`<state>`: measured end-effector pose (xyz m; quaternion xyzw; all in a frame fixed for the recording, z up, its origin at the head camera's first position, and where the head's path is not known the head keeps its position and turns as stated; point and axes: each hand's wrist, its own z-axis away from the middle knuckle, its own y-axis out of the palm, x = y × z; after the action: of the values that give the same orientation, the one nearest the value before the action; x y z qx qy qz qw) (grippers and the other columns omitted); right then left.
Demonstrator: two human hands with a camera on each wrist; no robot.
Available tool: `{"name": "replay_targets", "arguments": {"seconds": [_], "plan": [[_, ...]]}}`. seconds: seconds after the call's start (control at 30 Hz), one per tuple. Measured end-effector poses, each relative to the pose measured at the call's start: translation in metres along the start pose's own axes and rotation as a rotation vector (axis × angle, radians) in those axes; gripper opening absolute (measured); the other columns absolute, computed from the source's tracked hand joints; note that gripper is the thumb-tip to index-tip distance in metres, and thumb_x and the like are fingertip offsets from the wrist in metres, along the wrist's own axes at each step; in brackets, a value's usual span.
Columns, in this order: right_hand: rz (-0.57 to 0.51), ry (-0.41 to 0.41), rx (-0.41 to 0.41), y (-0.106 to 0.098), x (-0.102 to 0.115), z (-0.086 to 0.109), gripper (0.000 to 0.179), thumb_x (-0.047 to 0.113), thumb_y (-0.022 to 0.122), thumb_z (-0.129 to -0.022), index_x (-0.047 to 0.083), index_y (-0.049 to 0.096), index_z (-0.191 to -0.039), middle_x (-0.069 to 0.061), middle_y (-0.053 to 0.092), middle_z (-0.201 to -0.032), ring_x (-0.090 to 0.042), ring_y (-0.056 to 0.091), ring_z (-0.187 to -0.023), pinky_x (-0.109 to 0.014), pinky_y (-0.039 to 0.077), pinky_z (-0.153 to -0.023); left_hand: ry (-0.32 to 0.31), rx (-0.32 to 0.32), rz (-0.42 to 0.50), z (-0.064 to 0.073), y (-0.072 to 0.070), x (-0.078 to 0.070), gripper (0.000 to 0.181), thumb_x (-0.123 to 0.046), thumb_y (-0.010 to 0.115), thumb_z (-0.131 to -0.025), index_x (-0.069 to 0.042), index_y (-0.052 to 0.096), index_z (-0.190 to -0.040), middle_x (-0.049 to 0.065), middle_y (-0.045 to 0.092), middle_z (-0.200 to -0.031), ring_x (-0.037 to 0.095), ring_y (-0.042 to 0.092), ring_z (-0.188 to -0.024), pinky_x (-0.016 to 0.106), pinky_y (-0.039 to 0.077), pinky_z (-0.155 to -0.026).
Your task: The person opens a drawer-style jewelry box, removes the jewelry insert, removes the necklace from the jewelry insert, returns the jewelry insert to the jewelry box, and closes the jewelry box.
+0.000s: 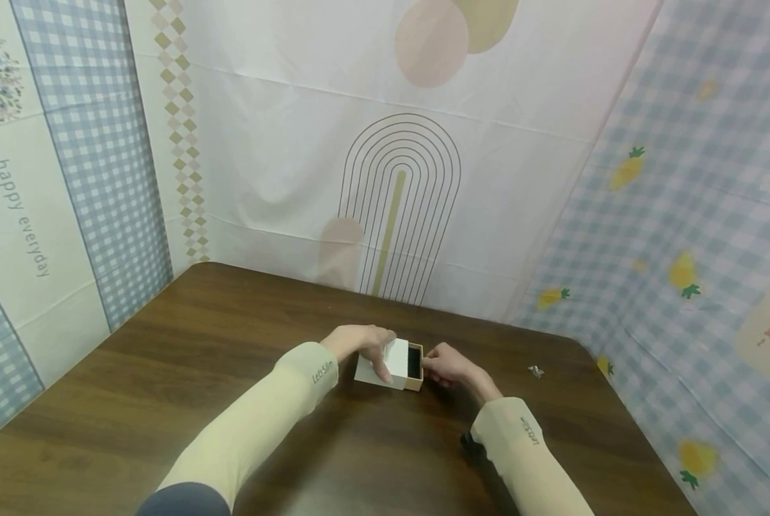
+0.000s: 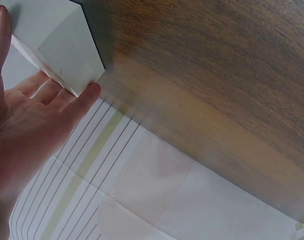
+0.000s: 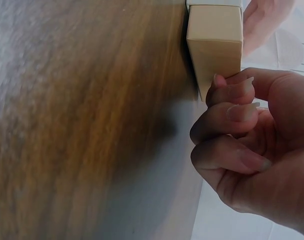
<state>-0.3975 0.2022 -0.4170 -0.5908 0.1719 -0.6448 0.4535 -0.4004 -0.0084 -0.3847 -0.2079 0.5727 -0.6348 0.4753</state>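
Observation:
A small white box sleeve (image 1: 395,356) lies on the table, and a tan inner drawer (image 1: 414,385) sticks partly out of its right end. Black lining (image 1: 414,362) shows inside the drawer. My left hand (image 1: 367,344) grips the sleeve from its far side, thumb on one face and fingers along another, as the left wrist view shows on the white sleeve (image 2: 71,47). At the drawer's outer end my right hand (image 1: 450,363) pinches the edge. Its other fingers are curled in the right wrist view, close to the plain tan drawer (image 3: 215,25).
A small shiny silvery item (image 1: 536,371) lies on the brown wooden table (image 1: 243,315), to the right of my right hand. Patterned cloths (image 1: 281,179) hang behind the table and along both sides.

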Motion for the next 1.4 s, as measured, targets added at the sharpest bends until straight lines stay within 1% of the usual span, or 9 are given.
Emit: {"name": "replay_targets", "arguments": {"seconds": [0.1,0.37,0.6,0.83,1.07,1.3,1.4], "plan": [[-0.001,0.004,0.001,0.0007,0.0005,-0.0008,0.032,0.012,0.051,-0.091,0.002,0.059,-0.062,0.003,0.044,-0.047,-0.009,0.038,-0.038,-0.019,0.032,-0.036,0.008,-0.002,-0.001,-0.0004,-0.0001,-0.0002,0.09,-0.046,0.084,-0.069,-0.009,0.042,-0.14,0.007,0.058,-0.13,0.023,0.052,-0.123,0.036,0.042,-0.107],[-0.01,0.01,0.01,0.0029,0.0004,-0.0043,0.033,0.012,0.051,-0.093,0.004,0.057,-0.062,0.003,0.044,-0.048,-0.009,0.038,-0.039,-0.019,0.032,-0.037,0.002,0.003,-0.003,-0.0008,-0.0002,-0.0006,0.094,-0.047,0.083,-0.069,-0.008,0.039,-0.143,0.008,0.054,-0.137,0.024,0.05,-0.128,0.037,0.04,-0.11],[-0.014,0.006,0.017,0.0029,0.0024,-0.0046,0.033,0.012,0.05,-0.094,0.002,0.06,-0.064,0.002,0.044,-0.048,-0.009,0.039,-0.04,-0.02,0.033,-0.038,-0.002,0.004,0.008,-0.0003,-0.0006,-0.0009,0.092,-0.046,0.084,-0.069,-0.009,0.04,-0.142,0.007,0.056,-0.133,0.023,0.051,-0.125,0.036,0.041,-0.108],[-0.016,0.011,0.013,0.0033,0.005,-0.0048,0.032,0.012,0.051,-0.093,0.0,0.06,-0.065,0.002,0.044,-0.048,-0.009,0.039,-0.039,-0.019,0.033,-0.038,-0.008,0.007,0.012,0.0013,-0.0012,-0.0003,0.096,-0.047,0.083,-0.07,-0.009,0.037,-0.145,0.008,0.052,-0.139,0.024,0.047,-0.131,0.037,0.038,-0.112],[-0.033,0.014,0.012,0.0049,0.0059,-0.0053,0.032,0.013,0.051,-0.093,0.0,0.061,-0.066,0.002,0.045,-0.048,-0.009,0.039,-0.039,-0.019,0.033,-0.038,-0.014,0.006,0.025,0.0008,-0.0002,0.0007,0.096,-0.046,0.083,-0.07,-0.009,0.037,-0.145,0.008,0.052,-0.141,0.024,0.047,-0.132,0.037,0.038,-0.112],[-0.052,0.0,0.008,0.0068,0.0052,-0.007,0.032,0.013,0.051,-0.094,-0.004,0.062,-0.068,0.002,0.045,-0.048,-0.009,0.039,-0.038,-0.019,0.033,-0.038,-0.017,0.009,0.029,0.0008,0.0,0.0011,0.1,-0.047,0.083,-0.07,-0.009,0.033,-0.148,0.009,0.046,-0.147,0.025,0.042,-0.137,0.038,0.034,-0.115],[-0.057,-0.006,0.005,0.0074,0.0059,-0.0075,0.032,0.013,0.051,-0.094,-0.005,0.063,-0.07,0.002,0.045,-0.048,-0.008,0.038,-0.038,-0.019,0.033,-0.038,-0.016,0.006,0.019,0.0002,0.0002,0.001,0.099,-0.047,0.083,-0.069,-0.01,0.034,-0.147,0.008,0.048,-0.146,0.024,0.044,-0.135,0.037,0.035,-0.114]]}}
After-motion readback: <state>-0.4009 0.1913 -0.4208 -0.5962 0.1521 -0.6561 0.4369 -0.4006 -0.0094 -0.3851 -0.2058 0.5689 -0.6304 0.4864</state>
